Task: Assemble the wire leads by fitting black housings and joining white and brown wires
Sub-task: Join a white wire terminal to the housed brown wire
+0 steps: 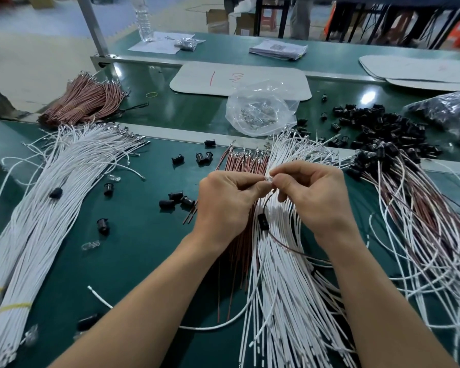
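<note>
A thin brown insulated wire (282, 244) is pinched narrowly at its upper end between the fingertips of the left hand (223, 197) and right hand (314, 197), raised above the green bench mat (144, 235), seemingly so that a small clear glinting part (269, 179) can be joined. A black cylindrical plastic housing (262, 221) hangs threaded on the wire at 6 o'clock. Fanned white wires (284, 288) lie beneath, and loose black housings (377, 126) are heaped at 2 o'clock, likely for reach.

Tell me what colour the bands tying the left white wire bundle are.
Yellow; the bands round the white wire bundle show best in the head view.
</note>
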Demonstrator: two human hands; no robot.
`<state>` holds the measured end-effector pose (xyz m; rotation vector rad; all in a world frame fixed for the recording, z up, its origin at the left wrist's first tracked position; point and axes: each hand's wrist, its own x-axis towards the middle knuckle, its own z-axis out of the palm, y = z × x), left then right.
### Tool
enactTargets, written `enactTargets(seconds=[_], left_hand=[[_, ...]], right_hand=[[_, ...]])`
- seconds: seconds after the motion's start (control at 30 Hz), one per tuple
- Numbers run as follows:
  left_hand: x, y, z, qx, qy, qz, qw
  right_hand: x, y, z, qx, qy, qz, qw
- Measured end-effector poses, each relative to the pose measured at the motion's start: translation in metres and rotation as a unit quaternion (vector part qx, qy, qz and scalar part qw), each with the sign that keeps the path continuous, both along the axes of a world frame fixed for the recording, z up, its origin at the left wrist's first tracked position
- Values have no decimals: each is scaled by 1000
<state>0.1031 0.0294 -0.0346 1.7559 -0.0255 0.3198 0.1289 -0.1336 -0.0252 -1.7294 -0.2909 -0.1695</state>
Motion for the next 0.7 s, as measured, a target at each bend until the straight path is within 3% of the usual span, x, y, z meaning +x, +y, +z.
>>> enactTargets(seconds=[0.33,0.7], left_hand=[[0,-2,-1,90,-38,-4,995],[-5,-2,-1,172,-118,16,978]], right_hand=[[0,-5,2,-83,-44,-20,995],[-10,3,2,-82,-64,-46,994]])
